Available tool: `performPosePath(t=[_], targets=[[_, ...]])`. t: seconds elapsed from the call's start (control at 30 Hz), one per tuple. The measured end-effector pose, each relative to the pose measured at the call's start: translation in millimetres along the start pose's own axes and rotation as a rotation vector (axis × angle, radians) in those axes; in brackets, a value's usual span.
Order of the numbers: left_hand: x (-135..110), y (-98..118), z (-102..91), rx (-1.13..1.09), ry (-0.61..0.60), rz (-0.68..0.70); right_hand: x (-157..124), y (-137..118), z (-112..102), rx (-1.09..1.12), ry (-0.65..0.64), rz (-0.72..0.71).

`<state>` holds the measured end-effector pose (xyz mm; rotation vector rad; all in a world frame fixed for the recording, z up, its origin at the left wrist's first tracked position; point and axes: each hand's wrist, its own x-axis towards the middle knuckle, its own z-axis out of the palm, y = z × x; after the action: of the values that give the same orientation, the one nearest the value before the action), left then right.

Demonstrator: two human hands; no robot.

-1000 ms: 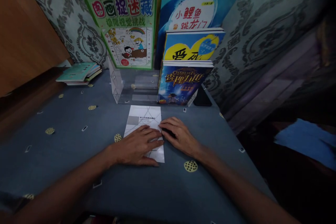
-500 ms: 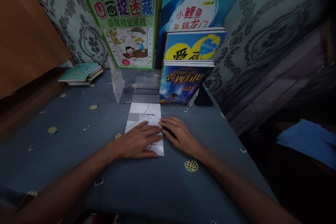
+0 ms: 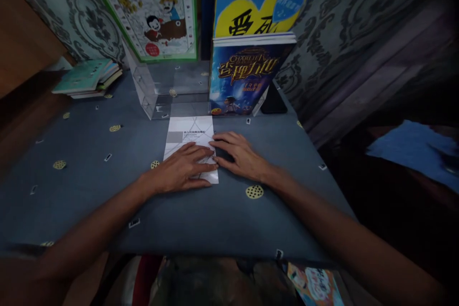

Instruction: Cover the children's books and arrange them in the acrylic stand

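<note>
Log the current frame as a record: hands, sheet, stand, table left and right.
left: left hand laid across the white sheet, fingers spread
right: right hand, fingertips at the sheet's right edge
sheet: on the table, in front of the clear stand
stand: green-bordered book left, dark-blue book right
table_left: book stack
table_right: flat dark object beside stand

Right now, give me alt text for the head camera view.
A person's left hand lies across a white printed leaflet, right hand at its right edge, on a blue-gray patterned tablecloth. Behind it, books stand in a clear rack.
</note>
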<state>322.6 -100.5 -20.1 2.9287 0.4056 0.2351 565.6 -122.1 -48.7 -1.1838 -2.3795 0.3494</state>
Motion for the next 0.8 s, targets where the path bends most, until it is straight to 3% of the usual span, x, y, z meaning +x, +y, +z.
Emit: performPosePath(t=[0.23,0.5,0.8], targets=[[-6.4,6.4,-9.5,-0.044,-0.019,0.045,-0.7,0.7,-3.3,-0.02,-0.037,-0.003],[-18.1,13.6,-6.6,-0.03,-0.024,0.02,-3.6,-0.1,-6.4,-0.049,-0.108,-0.001],[-39.7,26.5,-2.8,-0.016,0.071,-0.028,-6.2,1.6,-7.0,-0.057,-0.168,-0.019]])
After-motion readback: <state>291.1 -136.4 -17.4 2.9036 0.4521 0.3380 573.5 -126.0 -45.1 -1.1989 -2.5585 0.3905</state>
